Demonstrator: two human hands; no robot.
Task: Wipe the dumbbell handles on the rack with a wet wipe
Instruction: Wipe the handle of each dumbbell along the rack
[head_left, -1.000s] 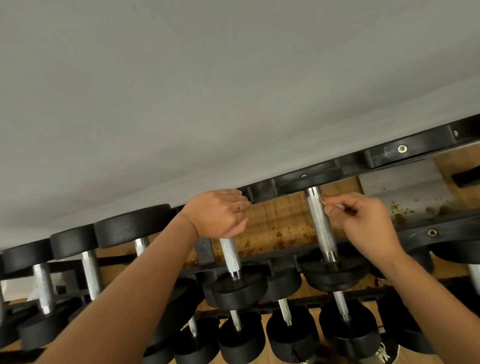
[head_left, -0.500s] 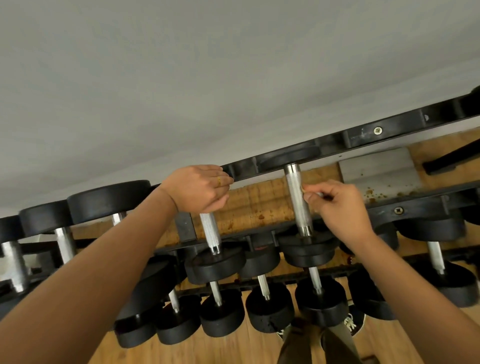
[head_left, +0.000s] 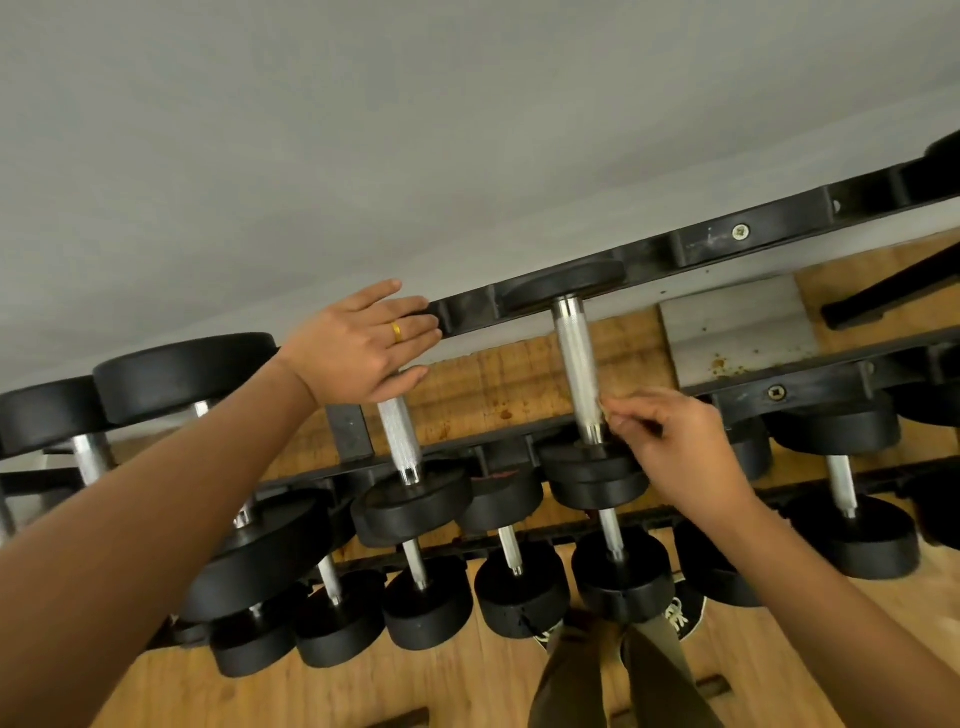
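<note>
Head camera: the left hand (head_left: 358, 343) is flat and open, fingers straight, with a gold ring (head_left: 396, 331) showing. Its palm lies over the top end of one knurled handle (head_left: 399, 434), and its fingertips reach the rack (head_left: 727, 244) at its top rail. The right hand (head_left: 680, 447) has thumb and fingertips pinched together against the lower end of the next handle (head_left: 575, 364), just above its black head. The wet wipe (head_left: 605, 411) shows only as a pale sliver between them. The rack holds black-headed dumbbells (head_left: 519, 592) in tiers, lying across the rails. A second ago the left hand was curled over its handle, and the right hand pinched near the top of the other.
</note>
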